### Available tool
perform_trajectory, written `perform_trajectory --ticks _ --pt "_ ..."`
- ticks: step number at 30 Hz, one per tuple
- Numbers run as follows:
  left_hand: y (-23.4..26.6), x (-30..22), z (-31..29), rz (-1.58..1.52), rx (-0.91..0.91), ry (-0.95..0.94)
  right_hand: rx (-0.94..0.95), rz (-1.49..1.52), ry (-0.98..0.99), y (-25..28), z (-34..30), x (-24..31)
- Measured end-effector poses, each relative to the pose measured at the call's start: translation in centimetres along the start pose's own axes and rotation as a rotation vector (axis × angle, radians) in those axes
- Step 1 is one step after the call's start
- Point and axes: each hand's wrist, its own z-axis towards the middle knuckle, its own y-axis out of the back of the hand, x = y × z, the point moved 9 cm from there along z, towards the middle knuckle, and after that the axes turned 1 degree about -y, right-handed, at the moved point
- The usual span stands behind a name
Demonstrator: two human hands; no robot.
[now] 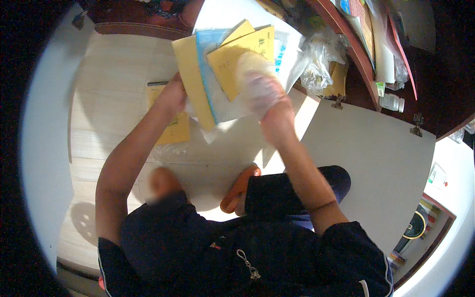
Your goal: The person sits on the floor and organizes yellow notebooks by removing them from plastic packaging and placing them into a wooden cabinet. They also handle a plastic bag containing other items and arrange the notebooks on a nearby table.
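At the left edge of a tall yellow booklet [194, 84], my left hand [175, 94] is closed, with its fingertips hidden behind the edge. Beside that booklet runs a clear plastic sleeve with a blue border [203, 74]. Another yellow booklet [230, 64] with dark print lies tilted over the sleeve, overlapping more yellow paper. My right hand [267, 99] is over this booklet's lower right part, smeared by motion. Something pale and whitish [253, 69] covers or sits at its fingers; whether it is a cloth or a glove I cannot tell.
More yellow booklets [175, 129] lie on the pale floor [109, 109] below my left forearm. To the right are a crumpled clear plastic bag [319, 59], a dark red shelf edge [354, 44], a small white bottle [392, 102] and a large white panel [366, 148]. My orange slippers [240, 190] are below.
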Motion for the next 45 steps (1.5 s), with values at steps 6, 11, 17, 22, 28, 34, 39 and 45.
perform_trajectory --ticks 6,11,17,22,28,34,39,45 --pt "2.2 3.1 -4.2 -0.065 0.341 0.051 0.466 -0.028 -0.037 -6.5 -7.5 3.7" --pt "11.6 7.3 -6.8 0.401 0.110 0.191 0.073 -0.122 -0.409 1.5 -7.8 -3.5" --pt "14.6 7.5 -6.9 0.673 -0.055 0.276 -0.373 0.604 -0.687 11.5 -7.4 -16.2" --pt "13.5 4.0 -7.1 0.755 -0.182 0.154 -0.369 0.630 -0.683 11.5 -7.0 -15.2" --pt "9.7 -3.6 -8.9 0.957 -0.324 -0.426 0.449 -0.626 -0.450 4.3 -10.3 -13.9" --pt "0.9 1.1 -9.2 1.453 0.099 -0.633 1.330 -0.751 -0.058 -10.2 -18.8 -13.1" --pt "1.4 4.5 -7.2 1.758 0.263 -0.575 0.381 -0.663 -0.204 -2.7 -1.3 -12.9" --pt "2.3 6.0 -5.6 1.367 0.463 -0.500 0.139 -1.113 0.184 0.0 9.3 -23.1"
